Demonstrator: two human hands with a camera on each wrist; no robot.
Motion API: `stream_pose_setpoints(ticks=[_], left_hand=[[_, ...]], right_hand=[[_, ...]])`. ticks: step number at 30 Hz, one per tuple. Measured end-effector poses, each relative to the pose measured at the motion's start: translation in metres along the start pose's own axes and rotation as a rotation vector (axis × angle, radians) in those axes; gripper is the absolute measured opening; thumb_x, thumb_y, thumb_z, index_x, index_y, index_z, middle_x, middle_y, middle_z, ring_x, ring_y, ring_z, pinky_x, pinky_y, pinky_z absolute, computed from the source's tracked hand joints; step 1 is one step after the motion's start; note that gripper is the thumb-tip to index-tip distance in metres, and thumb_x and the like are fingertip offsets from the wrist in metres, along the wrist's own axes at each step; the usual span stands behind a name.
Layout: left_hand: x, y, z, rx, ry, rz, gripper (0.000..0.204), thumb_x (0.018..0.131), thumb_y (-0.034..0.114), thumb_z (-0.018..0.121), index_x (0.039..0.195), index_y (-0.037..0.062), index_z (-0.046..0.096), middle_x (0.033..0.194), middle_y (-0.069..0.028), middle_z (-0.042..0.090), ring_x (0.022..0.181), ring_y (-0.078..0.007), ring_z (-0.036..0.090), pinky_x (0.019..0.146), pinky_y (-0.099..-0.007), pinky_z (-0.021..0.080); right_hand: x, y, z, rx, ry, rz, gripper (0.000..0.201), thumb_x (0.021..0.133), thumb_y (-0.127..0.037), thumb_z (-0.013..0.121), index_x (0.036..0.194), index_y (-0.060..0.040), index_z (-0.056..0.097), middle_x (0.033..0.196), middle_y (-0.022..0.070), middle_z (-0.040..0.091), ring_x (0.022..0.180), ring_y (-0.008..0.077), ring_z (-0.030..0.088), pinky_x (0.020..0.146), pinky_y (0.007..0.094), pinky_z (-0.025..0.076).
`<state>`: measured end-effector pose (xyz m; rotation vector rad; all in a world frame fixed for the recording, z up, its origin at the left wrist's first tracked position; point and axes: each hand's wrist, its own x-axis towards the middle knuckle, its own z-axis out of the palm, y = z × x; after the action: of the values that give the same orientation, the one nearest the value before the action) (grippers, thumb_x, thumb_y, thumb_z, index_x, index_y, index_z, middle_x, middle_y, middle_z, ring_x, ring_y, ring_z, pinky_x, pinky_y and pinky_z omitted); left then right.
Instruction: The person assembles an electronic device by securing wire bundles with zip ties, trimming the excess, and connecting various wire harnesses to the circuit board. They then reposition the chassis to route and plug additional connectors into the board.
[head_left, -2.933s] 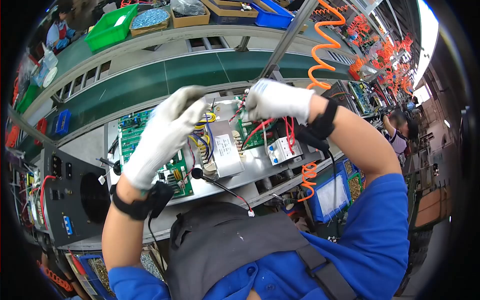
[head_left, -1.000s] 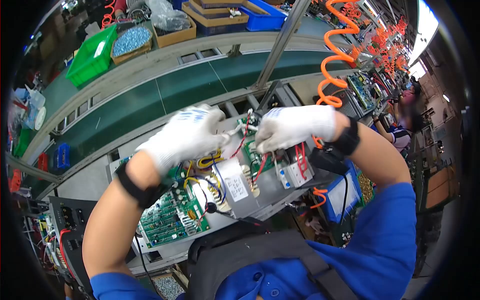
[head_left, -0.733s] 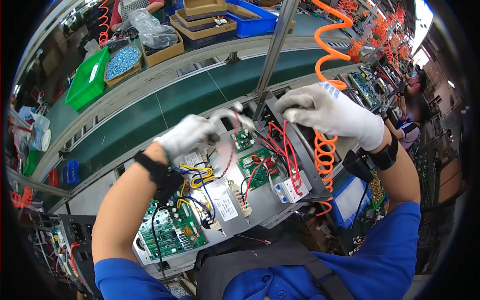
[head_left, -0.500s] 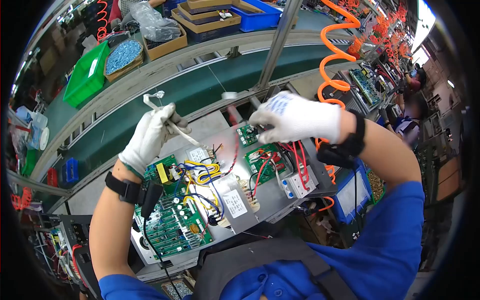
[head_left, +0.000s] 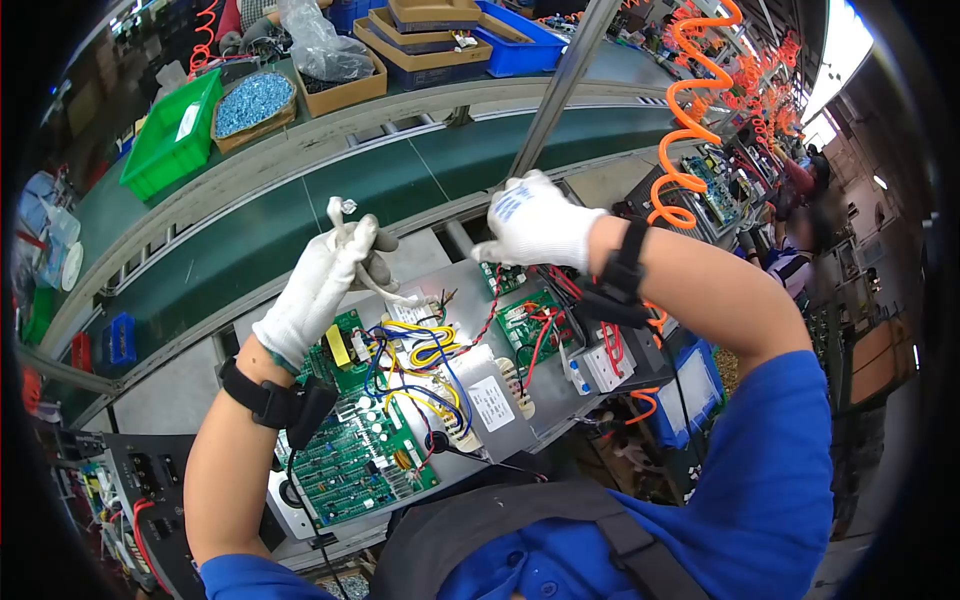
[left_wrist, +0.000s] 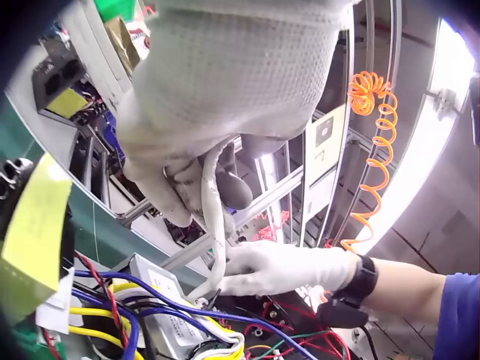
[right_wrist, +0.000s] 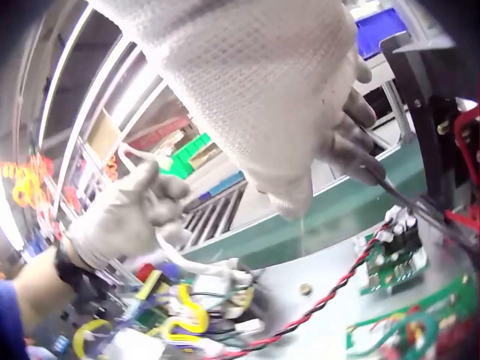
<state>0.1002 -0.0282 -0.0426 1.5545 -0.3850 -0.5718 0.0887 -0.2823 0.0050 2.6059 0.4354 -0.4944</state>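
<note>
White lead: a pale sleeved wire [head_left: 372, 283] rises from the wiring above the open chassis, its free end [head_left: 346, 207] sticking up past the fingers.
Left hand: the gloved left hand [head_left: 325, 278] has its fingers curled round the white lead, holding it up over the green circuit board [head_left: 355, 455].
Right hand: the gloved right hand [head_left: 530, 222] pinches something thin at the chassis's far edge; what it is cannot be told.
Chassis: grey metal tray [head_left: 560, 395] carrying a transformer [head_left: 490, 400] and yellow, blue and red wires.
Surface: green conveyor belt [head_left: 250, 230] just behind it.
Room: shelf with a green bin [head_left: 170, 125] and a blue bin [head_left: 515, 25]; orange coiled hoses [head_left: 680, 130] hang at right.
</note>
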Motion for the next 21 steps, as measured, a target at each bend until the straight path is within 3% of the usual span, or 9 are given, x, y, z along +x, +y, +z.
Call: stream_pose_setpoints(ticks=[5, 7, 10, 11, 13, 14, 17, 18, 21], left_hand=[[-0.01, 0.009, 0.007, 0.131, -0.002, 0.024, 0.058, 0.097, 0.054, 0.048, 0.102, -0.0024, 0.061, 0.078, -0.0023, 0.058, 0.074, -0.0114, 0.058, 0.069, -0.0254, 0.047], [-0.022, 0.006, 0.006, 0.158, 0.027, 0.029, 0.057, 0.097, 0.053, 0.048, 0.103, -0.0018, 0.061, 0.08, -0.0027, 0.06, 0.074, -0.0112, 0.058, 0.07, -0.0254, 0.047], [-0.028, -0.007, 0.002, 0.08, 0.031, 0.053, 0.051, 0.098, 0.048, 0.051, 0.105, -0.0012, 0.061, 0.082, -0.0032, 0.062, 0.078, -0.0112, 0.06, 0.073, -0.0258, 0.047], [-0.028, -0.007, 0.004, 0.039, 0.037, 0.068, 0.05, 0.098, 0.047, 0.051, 0.106, -0.001, 0.061, 0.081, -0.003, 0.062, 0.079, -0.0112, 0.06, 0.075, -0.0258, 0.047], [-0.024, -0.006, 0.004, 0.06, 0.027, 0.081, 0.043, 0.099, 0.041, 0.052, 0.108, -0.0001, 0.061, 0.08, -0.003, 0.062, 0.079, -0.0116, 0.06, 0.076, -0.0269, 0.048], [-0.02, -0.006, 0.004, 0.055, 0.032, 0.073, 0.041, 0.099, 0.039, 0.052, 0.107, -0.0002, 0.061, 0.08, -0.0033, 0.062, 0.079, -0.0118, 0.06, 0.075, -0.0275, 0.048], [-0.009, -0.005, 0.006, 0.037, 0.016, 0.073, 0.039, 0.099, 0.037, 0.053, 0.107, -0.0005, 0.061, 0.08, -0.0036, 0.062, 0.078, -0.0118, 0.06, 0.075, -0.0283, 0.049], [-0.008, -0.005, 0.008, 0.008, 0.012, 0.071, 0.038, 0.099, 0.036, 0.053, 0.107, -0.0006, 0.061, 0.08, -0.0036, 0.062, 0.077, -0.0117, 0.059, 0.074, -0.0285, 0.049], [-0.012, -0.006, 0.01, 0.027, -0.004, 0.056, 0.039, 0.099, 0.037, 0.053, 0.107, -0.0008, 0.061, 0.079, -0.0032, 0.061, 0.078, -0.0115, 0.059, 0.075, -0.0284, 0.049]], right_hand=[[0.044, 0.006, 0.037, 0.026, -0.225, 0.018, 0.055, 0.085, -0.054, 0.054, 0.105, -0.006, 0.072, 0.107, 0.016, 0.069, 0.11, 0.0328, 0.061, 0.099, 0.0534, 0.037], [0.047, 0.01, 0.043, 0.078, -0.187, -0.011, 0.047, 0.083, -0.048, 0.059, 0.099, -0.0058, 0.073, 0.097, 0.0138, 0.071, 0.099, 0.0315, 0.066, 0.091, 0.0493, 0.045], [0.048, 0.013, 0.042, 0.468, 0.088, 0.125, 0.03, 0.078, -0.03, 0.065, 0.089, -0.0044, 0.074, 0.085, 0.017, 0.071, 0.086, 0.0333, 0.069, 0.076, 0.0407, 0.054], [0.038, 0.01, 0.028, 0.749, 0.123, 0.153, 0.031, 0.077, -0.032, 0.066, 0.088, -0.0029, 0.073, 0.082, 0.0191, 0.07, 0.085, 0.0324, 0.069, 0.075, 0.0413, 0.053], [0.03, 0.006, 0.018, 0.927, 0.132, 0.138, 0.033, 0.077, -0.033, 0.068, 0.088, -0.0025, 0.072, 0.08, 0.0176, 0.07, 0.083, 0.0314, 0.069, 0.075, 0.0397, 0.053], [0.026, 0.003, 0.017, 0.831, 0.115, 0.099, 0.037, 0.078, -0.037, 0.067, 0.09, -0.0033, 0.072, 0.081, 0.0169, 0.07, 0.085, 0.0307, 0.069, 0.077, 0.0374, 0.052], [0.024, -0.009, 0.013, 0.266, -0.154, 0.111, 0.049, 0.08, -0.049, 0.063, 0.099, -0.0045, 0.071, 0.1, 0.0146, 0.071, 0.1, 0.033, 0.066, 0.094, 0.0477, 0.044], [0.031, -0.011, 0.02, 0.212, -0.189, 0.128, 0.053, 0.079, -0.052, 0.064, 0.103, -0.0049, 0.071, 0.104, 0.0132, 0.071, 0.103, 0.0344, 0.065, 0.097, 0.0548, 0.039], [0.045, -0.014, 0.03, 0.211, -0.154, 0.164, 0.053, 0.076, -0.05, 0.066, 0.104, -0.0056, 0.072, 0.104, 0.0136, 0.071, 0.101, 0.0341, 0.066, 0.097, 0.0558, 0.039]])
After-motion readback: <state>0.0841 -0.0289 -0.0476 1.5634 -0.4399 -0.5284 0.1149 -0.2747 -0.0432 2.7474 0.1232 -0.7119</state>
